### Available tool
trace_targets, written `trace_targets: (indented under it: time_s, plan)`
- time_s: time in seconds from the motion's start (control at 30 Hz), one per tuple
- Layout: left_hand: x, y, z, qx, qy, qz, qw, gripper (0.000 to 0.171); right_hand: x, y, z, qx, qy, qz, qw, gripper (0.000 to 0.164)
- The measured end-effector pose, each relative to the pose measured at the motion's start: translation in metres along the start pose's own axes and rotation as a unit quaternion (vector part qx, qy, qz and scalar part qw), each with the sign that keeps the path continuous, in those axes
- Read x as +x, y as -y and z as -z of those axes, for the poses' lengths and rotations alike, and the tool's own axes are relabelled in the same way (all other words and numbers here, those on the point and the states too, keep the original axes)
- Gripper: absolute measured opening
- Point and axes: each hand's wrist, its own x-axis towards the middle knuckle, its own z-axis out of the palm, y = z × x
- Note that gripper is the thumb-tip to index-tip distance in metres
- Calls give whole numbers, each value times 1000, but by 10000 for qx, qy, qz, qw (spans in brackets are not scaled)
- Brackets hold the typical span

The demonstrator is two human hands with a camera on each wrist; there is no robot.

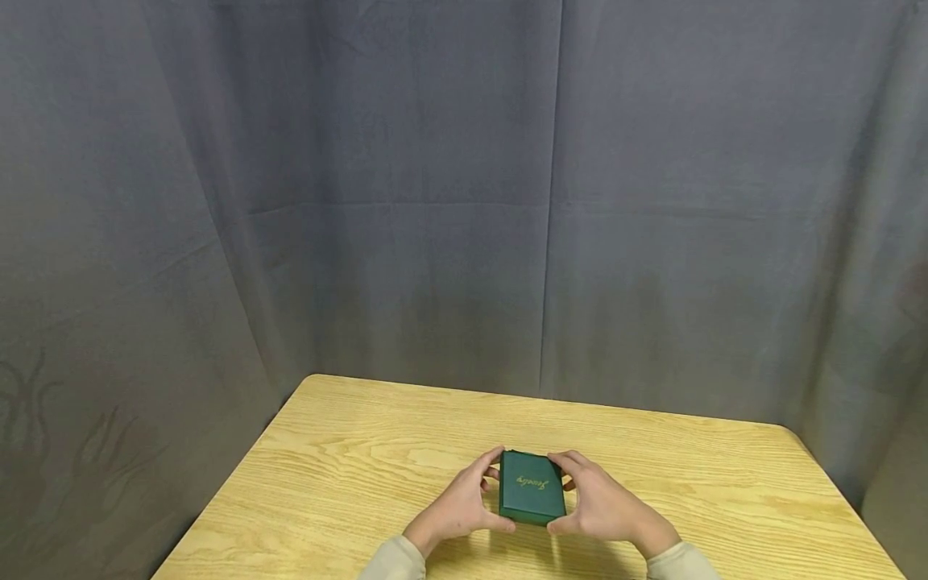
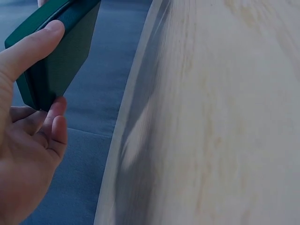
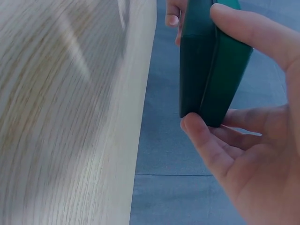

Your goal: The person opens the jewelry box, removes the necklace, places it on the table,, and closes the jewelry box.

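A dark green jewelry box [image 1: 532,486] with gold script on its lid is held above the table between both hands. Its lid looks closed, with a seam line along the side in the right wrist view. My left hand [image 1: 461,499] grips the left side, thumb at the near corner and fingers at the far corner; the left wrist view shows the thumb on the box edge [image 2: 61,56]. On the opposite side my right hand [image 1: 605,501] pinches the box the same way, thumb and fingertips on its corners [image 3: 211,70]. The box's underside is hidden in the head view.
The wood-grain table [image 1: 348,451] spreads beneath the hands, with rounded far corners. Grey curtains [image 1: 435,201] hang behind it and along both sides. Shadows of the hands and box fall on the tabletop.
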Motion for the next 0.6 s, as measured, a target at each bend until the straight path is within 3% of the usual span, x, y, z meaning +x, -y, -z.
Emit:
trace_targets:
  time_s: [0.6]
  plan:
    - [2, -3, 2, -151, 131, -11, 9998, 98, -1, -2, -2, 170, -150, 103, 9997, 92]
